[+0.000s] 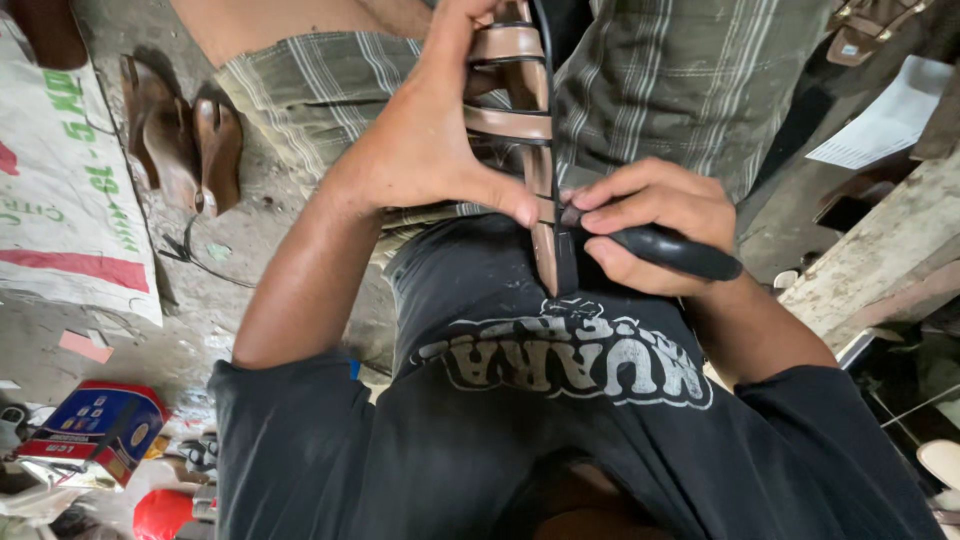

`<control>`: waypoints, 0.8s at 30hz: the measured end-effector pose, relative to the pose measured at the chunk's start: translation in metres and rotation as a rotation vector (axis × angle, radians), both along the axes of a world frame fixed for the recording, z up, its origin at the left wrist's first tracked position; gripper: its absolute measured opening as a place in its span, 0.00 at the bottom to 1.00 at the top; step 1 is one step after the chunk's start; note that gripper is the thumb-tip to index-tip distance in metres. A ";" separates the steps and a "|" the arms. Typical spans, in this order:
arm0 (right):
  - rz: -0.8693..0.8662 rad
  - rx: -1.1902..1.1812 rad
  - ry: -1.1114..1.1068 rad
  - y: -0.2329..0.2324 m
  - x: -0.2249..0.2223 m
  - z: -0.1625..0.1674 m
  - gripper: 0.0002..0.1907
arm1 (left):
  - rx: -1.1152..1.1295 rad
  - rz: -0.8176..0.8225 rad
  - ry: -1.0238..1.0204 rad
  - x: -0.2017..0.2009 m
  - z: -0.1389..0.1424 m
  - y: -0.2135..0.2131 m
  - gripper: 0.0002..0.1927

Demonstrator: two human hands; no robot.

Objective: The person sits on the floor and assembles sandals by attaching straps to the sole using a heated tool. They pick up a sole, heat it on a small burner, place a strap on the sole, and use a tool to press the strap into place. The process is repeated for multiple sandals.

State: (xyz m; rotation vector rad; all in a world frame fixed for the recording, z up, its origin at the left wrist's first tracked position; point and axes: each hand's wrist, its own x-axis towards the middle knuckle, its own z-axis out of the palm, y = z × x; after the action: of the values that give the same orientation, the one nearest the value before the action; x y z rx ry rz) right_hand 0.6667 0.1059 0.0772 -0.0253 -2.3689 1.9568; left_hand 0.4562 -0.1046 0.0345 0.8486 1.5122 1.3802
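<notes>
My left hand (420, 150) grips a brown strappy sandal (510, 85), held on edge over my lap, with the thumb pressed to its lower end. My right hand (650, 225) is closed around a tool with a black handle (690, 255). The tool's tip meets the sandal's edge beside my left thumb and is hidden by my fingers. The sandal's dark sole edge runs down toward my black shirt. Plaid shorts lie behind both hands.
A pair of brown sandals (185, 135) lies on the dirty floor at upper left, beside a white printed sack (60, 190). A red and blue box (100, 425) sits amid clutter at lower left. A wooden plank (880, 250) and white paper (890, 120) are at right.
</notes>
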 end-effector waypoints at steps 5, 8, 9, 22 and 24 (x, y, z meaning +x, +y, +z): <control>-0.016 0.012 0.052 -0.009 0.003 -0.007 0.07 | 0.063 -0.049 0.251 0.003 -0.008 -0.007 0.73; -0.009 0.015 0.040 -0.012 0.003 -0.008 0.08 | 0.022 -0.038 0.237 0.010 -0.012 -0.007 0.74; -0.025 0.018 0.069 -0.015 0.003 -0.009 0.07 | 0.007 -0.032 0.236 0.012 -0.012 -0.006 0.74; 0.060 -0.165 -0.058 -0.005 -0.001 -0.009 0.08 | 0.047 -0.099 0.346 -0.005 0.014 -0.013 0.65; 0.067 -0.181 -0.083 -0.005 -0.002 -0.008 0.08 | 0.096 -0.097 0.371 -0.004 0.020 -0.013 0.63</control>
State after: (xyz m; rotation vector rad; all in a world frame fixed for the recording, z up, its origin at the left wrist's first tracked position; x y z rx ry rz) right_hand 0.6645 0.1012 0.0696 -0.0385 -2.2610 2.2373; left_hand 0.4520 -0.1178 0.0546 1.2760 1.6638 1.2810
